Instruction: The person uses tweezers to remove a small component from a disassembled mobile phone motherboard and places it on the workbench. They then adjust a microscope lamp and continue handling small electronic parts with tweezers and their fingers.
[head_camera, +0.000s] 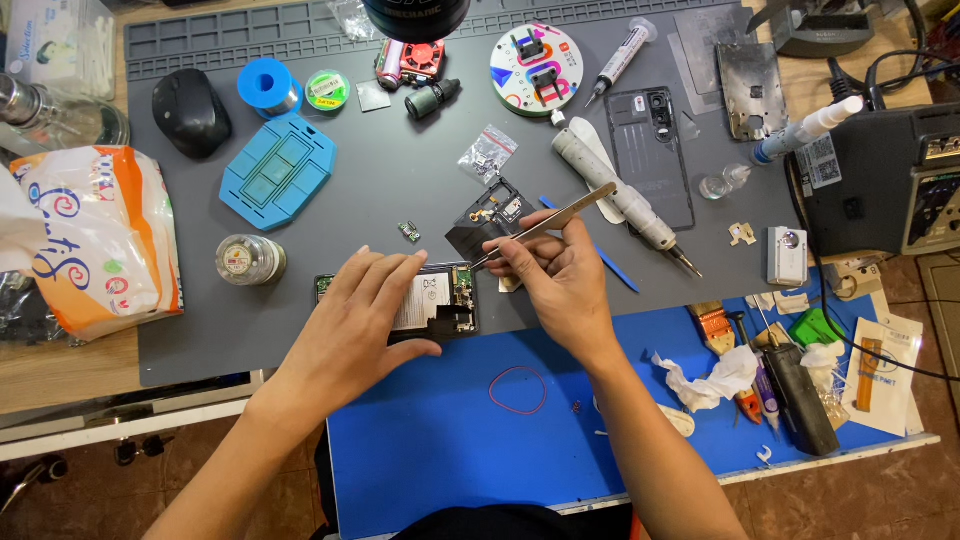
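An opened smartphone lies on the grey work mat with its battery and circuit boards bare. My left hand lies flat over its left part and holds it down. My right hand grips metal tweezers, whose tips touch the phone's upper right corner. A black cover plate lies just beyond the phone. A small green component sits on the mat to the upper left of the phone.
On the mat lie a phone back cover, a grey electric screwdriver, a blue plastic jig, a computer mouse, solder spools and a syringe. A blue mat with a red rubber band, tools and tissue lies nearer. A power station stands right.
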